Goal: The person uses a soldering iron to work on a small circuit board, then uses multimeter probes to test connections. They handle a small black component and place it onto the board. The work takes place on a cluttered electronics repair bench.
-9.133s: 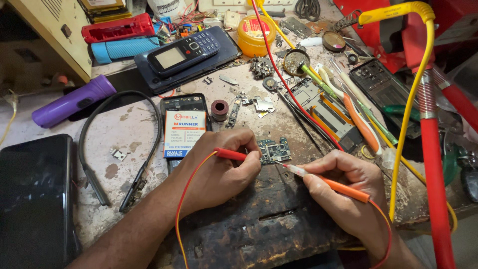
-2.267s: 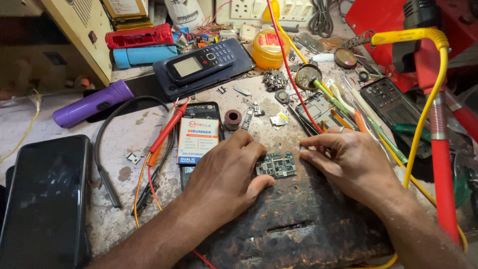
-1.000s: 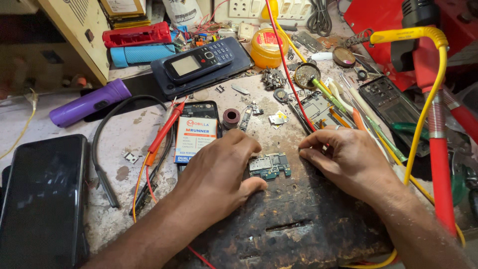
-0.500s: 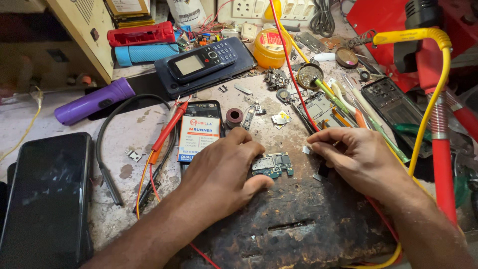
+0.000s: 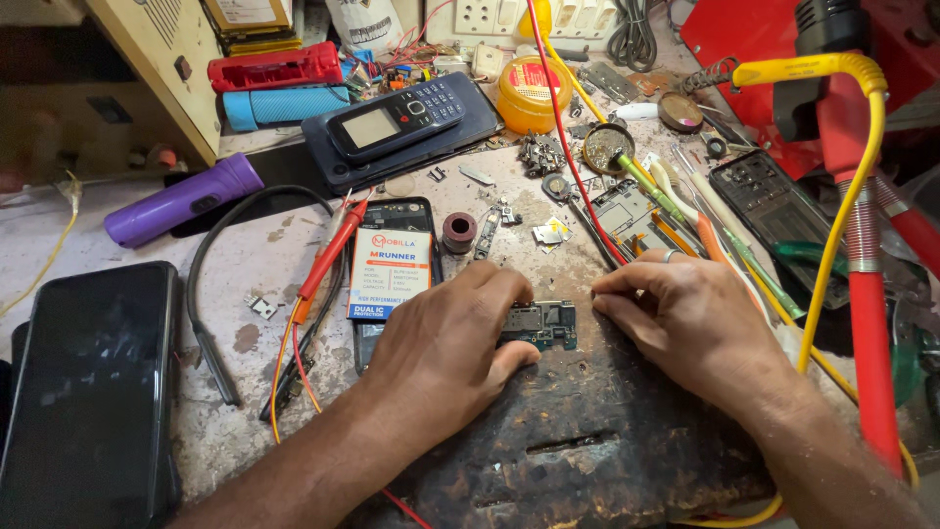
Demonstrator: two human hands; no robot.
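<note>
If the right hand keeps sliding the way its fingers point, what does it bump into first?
Probably the circuit board, right beside the right hand fingertips, with the left hand holding its far side.

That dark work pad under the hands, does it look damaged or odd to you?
Yes. The dark pad is scorched and crusted, with a slit worn through near its middle. The left hand and right hand hold a small circuit board on its upper edge.

Counted on my counter
My two hands (image 5: 446, 348) (image 5: 690, 318), one circuit board (image 5: 543, 323), one keypad phone (image 5: 397, 118), two red probes (image 5: 328, 260), one purple torch (image 5: 181, 199)
</note>
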